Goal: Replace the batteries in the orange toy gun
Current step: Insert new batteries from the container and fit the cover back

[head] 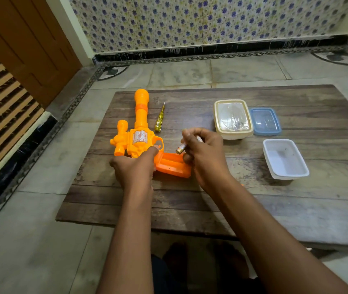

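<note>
The orange toy gun [136,132] lies on the wooden board [211,198], barrel pointing away from me. Its grip [172,165] faces up with the battery compartment uncovered. My left hand [136,166] holds the gun's body where it meets the grip, fingers curled over it. My right hand [202,152] pinches a gold battery [180,148] just above the compartment, tilted down toward it. The hand may hold a second battery; I cannot tell for sure.
A yellow-handled screwdriver [159,119] lies right of the barrel. Further right stand a cream container [233,119] with a clear lid, a blue lid [265,121] and a white tub [285,159]. The board rests on a tiled floor; my feet show below its near edge.
</note>
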`<control>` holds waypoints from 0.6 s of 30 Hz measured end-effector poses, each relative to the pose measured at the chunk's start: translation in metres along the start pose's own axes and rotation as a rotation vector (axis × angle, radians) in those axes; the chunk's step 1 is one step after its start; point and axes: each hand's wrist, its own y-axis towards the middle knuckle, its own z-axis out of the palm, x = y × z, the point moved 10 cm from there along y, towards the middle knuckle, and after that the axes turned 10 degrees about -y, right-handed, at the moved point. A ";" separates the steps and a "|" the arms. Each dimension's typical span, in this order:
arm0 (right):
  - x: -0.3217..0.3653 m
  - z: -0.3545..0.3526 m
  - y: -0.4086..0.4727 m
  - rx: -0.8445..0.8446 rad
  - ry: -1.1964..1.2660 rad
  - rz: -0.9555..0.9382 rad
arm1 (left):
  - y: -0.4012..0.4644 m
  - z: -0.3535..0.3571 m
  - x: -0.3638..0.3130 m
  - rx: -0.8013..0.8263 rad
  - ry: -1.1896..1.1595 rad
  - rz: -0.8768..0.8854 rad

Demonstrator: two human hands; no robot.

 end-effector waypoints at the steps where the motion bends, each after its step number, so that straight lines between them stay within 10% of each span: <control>1: 0.009 -0.001 -0.001 -0.007 -0.100 -0.086 | 0.000 0.002 0.002 0.012 -0.056 -0.010; 18: 0.068 -0.003 -0.025 -0.018 -0.695 -0.619 | -0.011 0.015 0.001 0.064 -0.317 -0.078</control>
